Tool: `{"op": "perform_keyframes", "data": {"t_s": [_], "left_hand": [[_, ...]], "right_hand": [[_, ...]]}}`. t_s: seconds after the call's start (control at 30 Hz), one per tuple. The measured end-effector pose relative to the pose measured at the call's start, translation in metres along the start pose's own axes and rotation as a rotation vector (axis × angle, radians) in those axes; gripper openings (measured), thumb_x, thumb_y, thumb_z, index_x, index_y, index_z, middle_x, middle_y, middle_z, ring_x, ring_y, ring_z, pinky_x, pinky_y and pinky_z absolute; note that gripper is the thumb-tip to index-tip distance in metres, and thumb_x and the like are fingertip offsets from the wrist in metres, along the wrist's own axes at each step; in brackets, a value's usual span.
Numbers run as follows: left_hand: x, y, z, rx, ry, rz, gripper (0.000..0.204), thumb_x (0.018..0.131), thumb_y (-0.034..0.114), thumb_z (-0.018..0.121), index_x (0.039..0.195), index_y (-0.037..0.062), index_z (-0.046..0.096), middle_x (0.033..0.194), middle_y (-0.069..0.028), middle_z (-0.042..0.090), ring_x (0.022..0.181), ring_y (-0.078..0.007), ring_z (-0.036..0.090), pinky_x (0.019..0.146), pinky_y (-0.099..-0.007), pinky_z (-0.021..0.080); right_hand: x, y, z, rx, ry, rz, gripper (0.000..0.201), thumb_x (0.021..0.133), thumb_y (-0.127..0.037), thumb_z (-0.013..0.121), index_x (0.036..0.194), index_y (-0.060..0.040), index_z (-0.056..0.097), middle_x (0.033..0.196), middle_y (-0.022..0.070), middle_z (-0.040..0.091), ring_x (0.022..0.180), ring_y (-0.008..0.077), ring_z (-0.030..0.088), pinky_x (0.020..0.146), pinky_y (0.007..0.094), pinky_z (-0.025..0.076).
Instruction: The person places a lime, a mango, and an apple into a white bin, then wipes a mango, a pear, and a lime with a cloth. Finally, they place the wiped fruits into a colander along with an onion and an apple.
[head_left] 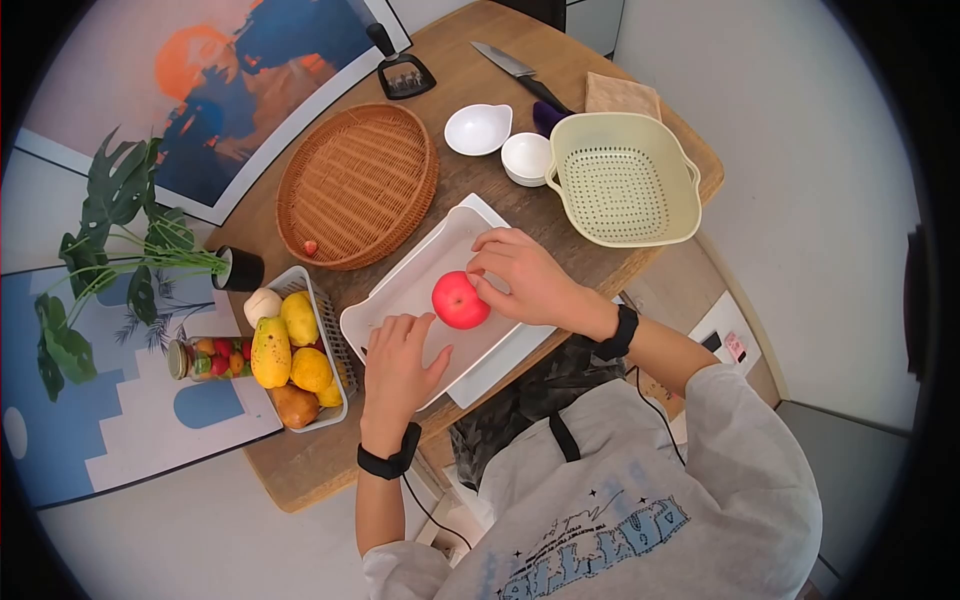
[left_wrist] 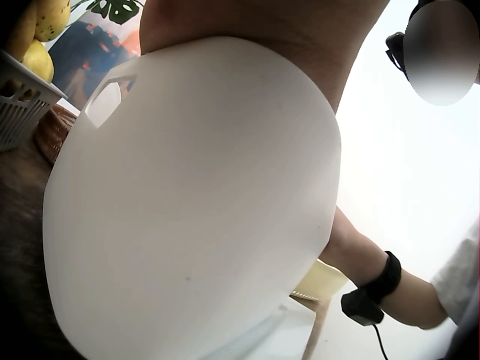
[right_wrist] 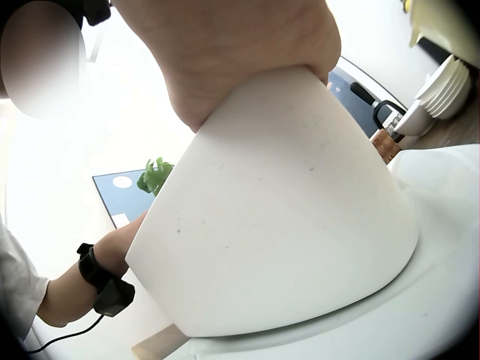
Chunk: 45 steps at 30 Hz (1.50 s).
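Observation:
A round red fruit (head_left: 458, 302) with a small dimple shows inside the white tray (head_left: 408, 262), between my two hands. At its upper right edge is my right hand (head_left: 525, 280), bent fingers and thumb overlapping the skin. My left hand (head_left: 398, 365) reaches over the tray's near left side, fingers spread loosely and fingertips close to the fruit's left edge. In both wrist views the tray's outer wall (left_wrist: 195, 195) hides the fingers and the fruit; the heel of the right hand (right_wrist: 240, 52) shows above the rim.
Left of the tray stands a grey basket (head_left: 340, 372) of yellow fruit beside a jar (head_left: 215, 358). Behind lie a round wicker tray (head_left: 360, 180) with a small red piece, white bowls (head_left: 478, 130), a knife (head_left: 510, 62) and a slicer (head_left: 405, 75). A pale colander (head_left: 625, 185) sits right.

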<state>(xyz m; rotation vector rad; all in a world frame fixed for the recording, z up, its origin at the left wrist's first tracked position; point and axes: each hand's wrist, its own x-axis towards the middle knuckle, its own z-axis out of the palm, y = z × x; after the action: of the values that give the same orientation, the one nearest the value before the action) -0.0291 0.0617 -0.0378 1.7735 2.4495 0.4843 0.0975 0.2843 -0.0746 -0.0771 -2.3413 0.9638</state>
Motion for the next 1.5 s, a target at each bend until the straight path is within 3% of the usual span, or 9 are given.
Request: {"op": "perform_keyframes", "data": {"t_s": [0.23, 0.43, 0.63, 0.73, 0.83, 1.13, 1.23, 1.43, 1.5], "left_hand": [[0.0004, 0.0016, -0.0002, -0.016, 0.045, -0.002, 0.040, 0.080, 0.019, 0.084, 0.111, 0.0044, 0.064, 0.108, -0.0124, 0.064, 0.099, -0.0340, 0.062, 0.086, -0.0450, 0.050], [-0.0006, 0.0002, 0.0014, -0.003, 0.054, -0.021, 0.050, 0.080, 0.021, 0.084, 0.121, 0.0038, 0.061, 0.137, -0.0170, 0.059, 0.120, -0.0369, 0.059, 0.097, -0.0469, 0.049], [0.0015, 0.0037, -0.0016, -0.041, 0.064, -0.046, 0.050, 0.079, 0.017, 0.086, 0.119, 0.0029, 0.059, 0.145, -0.0201, 0.056, 0.124, -0.0409, 0.059, 0.103, -0.0484, 0.049], [0.0009, 0.0012, -0.0002, -0.024, 0.064, -0.019, 0.052, 0.081, 0.021, 0.084, 0.123, 0.0022, 0.060, 0.148, -0.0167, 0.055, 0.126, -0.0373, 0.057, 0.101, -0.0484, 0.048], [0.0010, 0.0018, 0.0000, -0.039, 0.069, -0.017, 0.049, 0.079, 0.016, 0.086, 0.117, 0.0035, 0.059, 0.147, -0.0198, 0.056, 0.126, -0.0407, 0.058, 0.104, -0.0484, 0.049], [0.0029, 0.0043, -0.0019, 0.010, 0.109, 0.025, 0.042, 0.080, 0.015, 0.085, 0.110, 0.0033, 0.058, 0.150, -0.0180, 0.056, 0.132, -0.0408, 0.054, 0.107, -0.0483, 0.047], [0.0021, 0.0036, -0.0018, 0.014, 0.107, 0.040, 0.039, 0.080, 0.015, 0.084, 0.108, 0.0033, 0.058, 0.144, -0.0192, 0.058, 0.130, -0.0408, 0.055, 0.106, -0.0483, 0.047], [-0.0009, 0.0063, -0.0043, -0.111, 0.018, -0.149, 0.040, 0.079, 0.015, 0.086, 0.105, 0.0026, 0.059, 0.128, -0.0208, 0.061, 0.122, -0.0396, 0.057, 0.101, -0.0472, 0.048], [-0.0009, 0.0054, -0.0026, -0.100, 0.077, -0.101, 0.042, 0.079, 0.018, 0.086, 0.108, 0.0033, 0.060, 0.130, -0.0191, 0.061, 0.122, -0.0387, 0.057, 0.099, -0.0479, 0.047]], "right_hand": [[-0.0013, -0.0014, -0.0003, -0.022, -0.011, 0.017, 0.015, 0.091, -0.015, 0.072, 0.100, -0.0032, 0.074, 0.109, 0.0159, 0.069, 0.111, 0.0318, 0.064, 0.098, 0.0443, 0.050], [-0.0005, -0.0020, 0.0002, -0.061, 0.006, -0.023, 0.021, 0.091, -0.016, 0.072, 0.107, -0.0031, 0.073, 0.117, 0.0180, 0.069, 0.117, 0.0344, 0.064, 0.101, 0.0454, 0.050], [-0.0001, -0.0014, -0.0001, -0.055, 0.005, -0.033, 0.023, 0.090, -0.016, 0.072, 0.110, -0.0033, 0.071, 0.120, 0.0189, 0.068, 0.120, 0.0353, 0.063, 0.102, 0.0458, 0.049], [-0.0008, -0.0014, -0.0002, -0.050, 0.003, -0.026, 0.022, 0.091, -0.015, 0.072, 0.109, -0.0034, 0.071, 0.119, 0.0188, 0.068, 0.119, 0.0349, 0.063, 0.102, 0.0456, 0.049], [-0.0013, -0.0006, 0.0006, -0.048, 0.007, -0.023, 0.021, 0.091, -0.015, 0.072, 0.108, -0.0033, 0.072, 0.117, 0.0186, 0.068, 0.118, 0.0346, 0.063, 0.101, 0.0454, 0.050], [-0.0012, -0.0009, 0.0005, -0.051, 0.003, -0.028, 0.017, 0.091, -0.016, 0.073, 0.103, -0.0038, 0.073, 0.115, 0.0181, 0.069, 0.117, 0.0342, 0.063, 0.100, 0.0452, 0.050], [-0.0007, -0.0013, 0.0001, -0.057, 0.001, -0.031, 0.017, 0.091, -0.016, 0.073, 0.102, -0.0040, 0.073, 0.115, 0.0178, 0.069, 0.117, 0.0339, 0.064, 0.100, 0.0451, 0.050], [-0.0008, -0.0012, -0.0004, -0.053, -0.001, -0.036, 0.015, 0.091, -0.016, 0.072, 0.101, -0.0044, 0.074, 0.114, 0.0167, 0.069, 0.117, 0.0332, 0.064, 0.100, 0.0446, 0.050], [-0.0012, -0.0007, 0.0001, -0.051, 0.003, -0.036, 0.015, 0.091, -0.016, 0.072, 0.100, -0.0045, 0.074, 0.114, 0.0165, 0.069, 0.117, 0.0330, 0.064, 0.100, 0.0446, 0.050]]}}
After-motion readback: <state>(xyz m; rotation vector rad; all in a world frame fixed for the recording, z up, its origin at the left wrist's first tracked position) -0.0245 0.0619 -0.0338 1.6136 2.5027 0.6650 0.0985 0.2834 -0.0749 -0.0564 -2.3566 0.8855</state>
